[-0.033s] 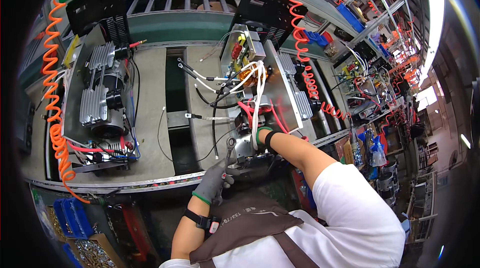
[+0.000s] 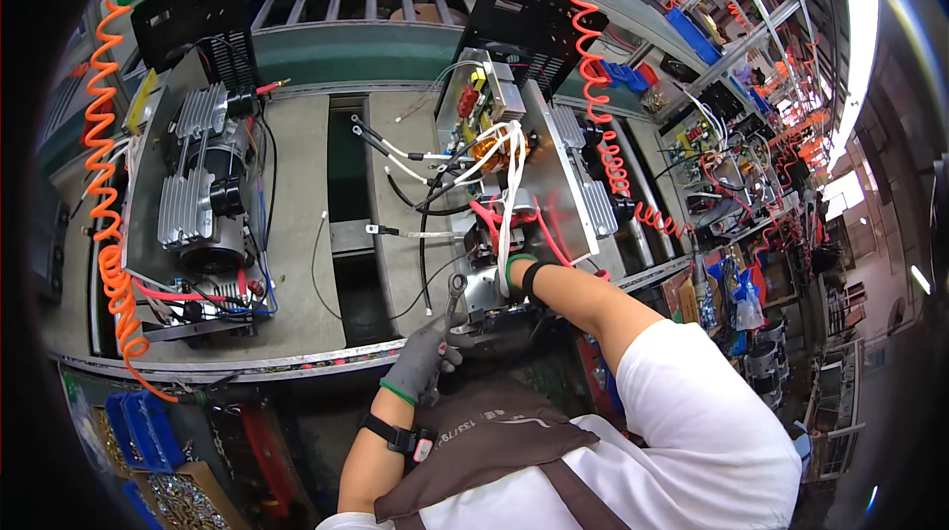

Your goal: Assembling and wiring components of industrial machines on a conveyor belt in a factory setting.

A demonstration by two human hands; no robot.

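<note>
My left hand (image 2: 421,364), in a grey glove with a green cuff, is closed around a combination wrench (image 2: 456,303). The wrench stands upright at the front edge of the bench, its ring end beside the lower part of an open machine unit (image 2: 565,196). My right hand (image 2: 517,271) reaches into the front of that unit; only the green glove cuff shows clearly, and its fingers are hidden behind a bundle of white cables (image 2: 514,179). Red wires (image 2: 486,216) and a copper coil (image 2: 489,147) lie just beyond it. Black and white leads with ring terminals (image 2: 395,149) spread out leftward.
Left on the bench stands a second unit with a finned silver motor (image 2: 188,189). Orange coiled hoses (image 2: 104,154) hang at both sides. Below the bench are blue bins (image 2: 146,431) and a box of screws (image 2: 188,502). More open units (image 2: 727,159) line the right.
</note>
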